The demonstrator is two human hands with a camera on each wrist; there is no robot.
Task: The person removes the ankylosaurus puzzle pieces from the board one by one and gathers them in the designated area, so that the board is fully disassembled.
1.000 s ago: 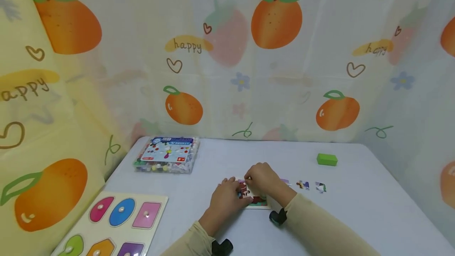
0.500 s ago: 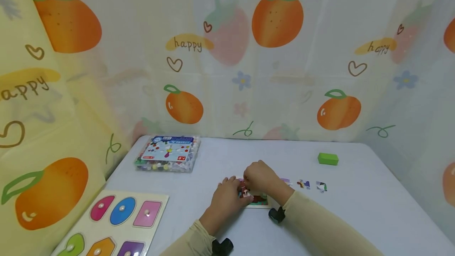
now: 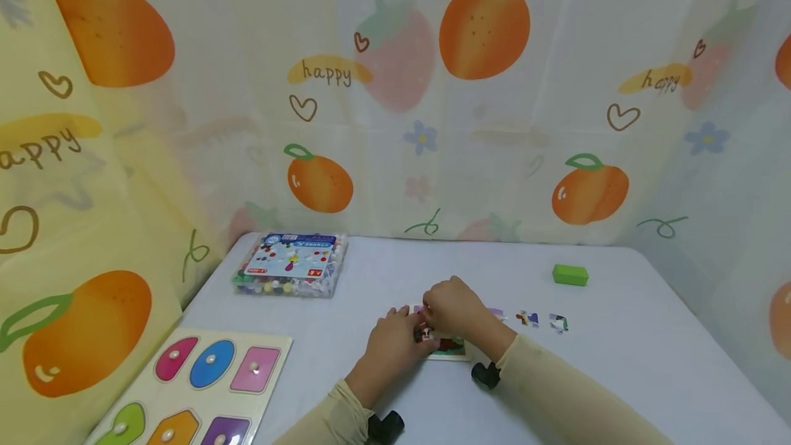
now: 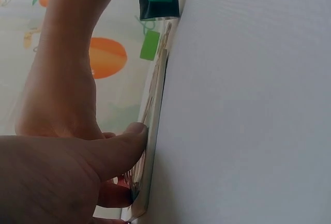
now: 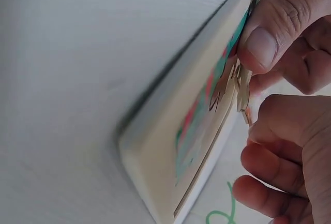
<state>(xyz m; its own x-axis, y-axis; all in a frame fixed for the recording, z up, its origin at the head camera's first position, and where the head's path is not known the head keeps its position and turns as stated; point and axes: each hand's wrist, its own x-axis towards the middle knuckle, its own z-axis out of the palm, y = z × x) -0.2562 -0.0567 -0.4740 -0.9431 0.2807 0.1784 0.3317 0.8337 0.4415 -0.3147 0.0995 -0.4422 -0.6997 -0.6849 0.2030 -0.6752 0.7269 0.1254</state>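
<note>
The left hand is gripping the near-left side of a picture puzzle board, its thumb lying over the near edge and its fingers bending along the left side. The puzzle board is sitting on the white table, just right of the left hand and partly under the right hand. The right hand is curling its fingers inward, fingertips pinching the end of a thin puzzle piece that is tilting up off the board beside the left thumb. To the right of the right hand, loose puzzle pieces are lying in a row, and a green block is resting farther out. Ahead and left of the left hand, a clear box of beads is standing; nearer and left, a knobbed shape board is lying flat.
</note>
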